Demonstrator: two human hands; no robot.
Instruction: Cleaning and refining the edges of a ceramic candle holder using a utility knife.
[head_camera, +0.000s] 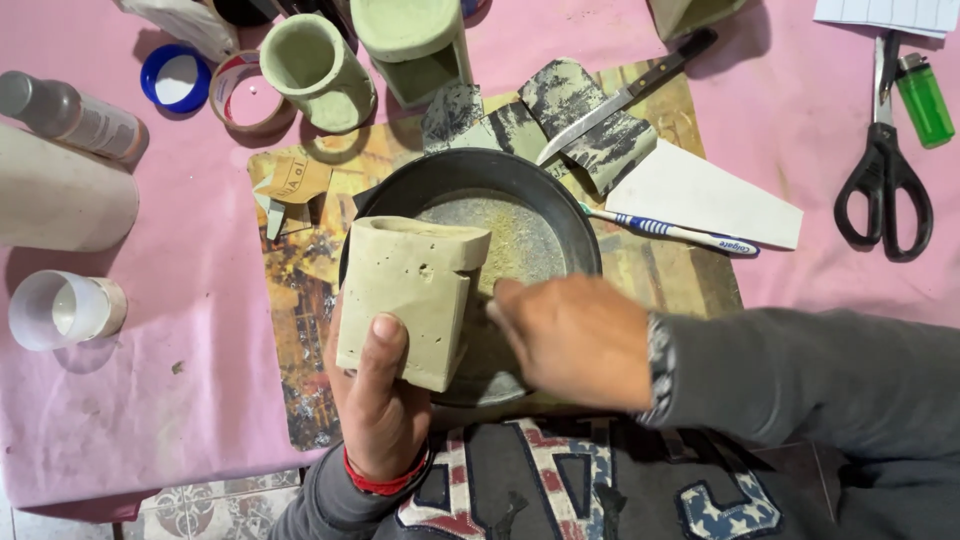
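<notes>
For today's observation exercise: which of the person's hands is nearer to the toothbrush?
Right. The right hand lies just below-left of the toothbrush; the left hand, gripping the clay block, is farther left.

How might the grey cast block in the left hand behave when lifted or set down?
The cast block looks stiff and probably heavy for its size: thick, pitted walls. Its rough surface likely resists slipping in the left hand. Flat faces suggest it stands steadily, though edges may chip.

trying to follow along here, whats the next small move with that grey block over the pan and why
Probably keep rubbing the block's side with the right hand: the left hand holds it over the dark pan, which has gritty dust in it.
</notes>
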